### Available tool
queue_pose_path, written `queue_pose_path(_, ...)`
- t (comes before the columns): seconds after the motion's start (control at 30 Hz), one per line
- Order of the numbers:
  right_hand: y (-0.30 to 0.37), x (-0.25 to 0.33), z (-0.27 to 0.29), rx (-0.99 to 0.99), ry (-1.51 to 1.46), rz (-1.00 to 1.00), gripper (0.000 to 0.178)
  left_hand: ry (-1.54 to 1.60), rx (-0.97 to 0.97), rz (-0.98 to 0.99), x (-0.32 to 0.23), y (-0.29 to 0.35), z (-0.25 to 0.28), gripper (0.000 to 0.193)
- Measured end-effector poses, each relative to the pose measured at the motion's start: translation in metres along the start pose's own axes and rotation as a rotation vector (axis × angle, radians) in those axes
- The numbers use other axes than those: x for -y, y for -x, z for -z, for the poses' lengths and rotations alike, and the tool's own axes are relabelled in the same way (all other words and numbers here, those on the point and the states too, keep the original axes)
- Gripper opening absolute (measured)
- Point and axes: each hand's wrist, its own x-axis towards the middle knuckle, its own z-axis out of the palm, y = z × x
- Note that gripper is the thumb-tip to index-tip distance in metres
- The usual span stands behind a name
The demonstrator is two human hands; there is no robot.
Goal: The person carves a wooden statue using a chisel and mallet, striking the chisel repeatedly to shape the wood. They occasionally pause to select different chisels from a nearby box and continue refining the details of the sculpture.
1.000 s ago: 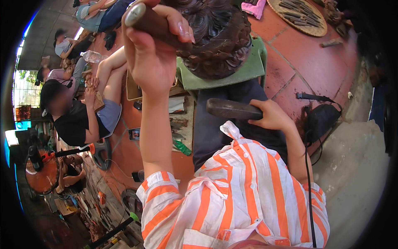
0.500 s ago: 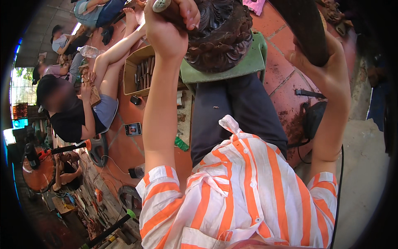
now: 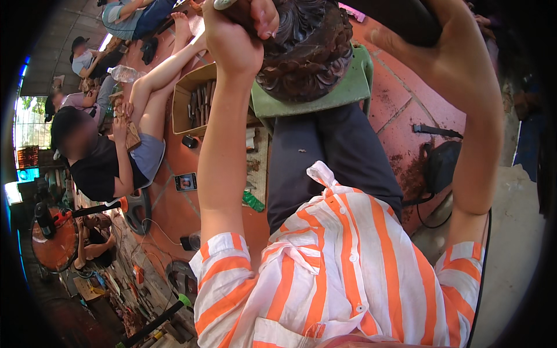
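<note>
A dark carved wooden piece (image 3: pixel 307 58) with leafy relief rests on a green plastic stool (image 3: pixel 316 104) in front of my knees. My left hand (image 3: pixel 237 46) is at its left side, fingers wrapped around a chisel (image 3: pixel 227 3). Only the round wooden handle and its pale end show; the blade is hidden. To the right of the carving, my right hand (image 3: pixel 444 61) grips a thick, dark wooden mallet (image 3: pixel 406 20), which runs out of the picture at the top.
A cardboard box (image 3: pixel 183 104) of several chisels stands left of the stool, near a phone (image 3: pixel 185 181). A person (image 3: pixel 96 151) sits farther left with a wooden carving. A black bag (image 3: pixel 439 165) lies on the tiled floor at right. Standing fans occupy the lower left.
My right hand and the mallet have moved farther up in the picture, the mallet also leftward toward the carving. My left hand and the chisel have barely shifted.
</note>
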Motion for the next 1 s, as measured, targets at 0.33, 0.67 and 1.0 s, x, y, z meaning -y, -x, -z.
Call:
queue_pose_path(0.33,-0.031,0.015,0.016,0.071,0.206,-0.322,0.025,-0.004,0.299,0.048,0.004,-0.016,-0.001,0.061)
queue_pose_path(0.67,-0.015,-0.017,0.008,0.072,0.359,0.02,0.022,-0.236,0.237,-0.023,0.003,0.006,-0.004,0.047)
queue_pose_path(1.0,-0.013,0.003,0.01,-0.017,0.087,-0.011,0.031,-0.191,0.289,0.048,0.004,-0.004,-0.002,0.048)
